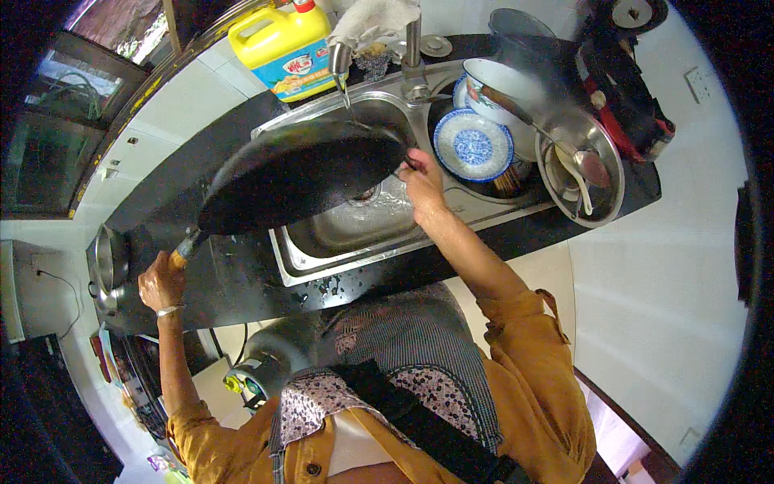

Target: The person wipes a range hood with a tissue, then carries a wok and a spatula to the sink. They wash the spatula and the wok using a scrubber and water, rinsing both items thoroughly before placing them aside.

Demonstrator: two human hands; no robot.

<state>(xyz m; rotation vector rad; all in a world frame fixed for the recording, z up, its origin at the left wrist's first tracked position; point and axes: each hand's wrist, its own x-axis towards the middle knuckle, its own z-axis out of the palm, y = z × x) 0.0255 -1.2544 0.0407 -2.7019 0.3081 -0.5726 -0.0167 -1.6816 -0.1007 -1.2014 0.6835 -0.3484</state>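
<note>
A large black wok (302, 169) is held tilted over the left basin of the steel sink (322, 258), its dark side facing me. My left hand (163, 282) is closed round the wok's long handle (188, 244), which has a wooden grip. At the opposite rim, my right hand (422, 184) grips the small side handle. Water runs from the faucet (341, 68) behind the wok's far edge. The wok hides part of the basin and where the water lands.
A yellow detergent jug (286, 50) stands behind the sink. In the right basin are a blue-and-white plate (474, 145) and an enamel bowl (500, 89). A steel bowl with ladles (610, 181) sits at the right. Metal pots (111, 258) stand at the left; a gas cylinder (278, 359) is below the counter.
</note>
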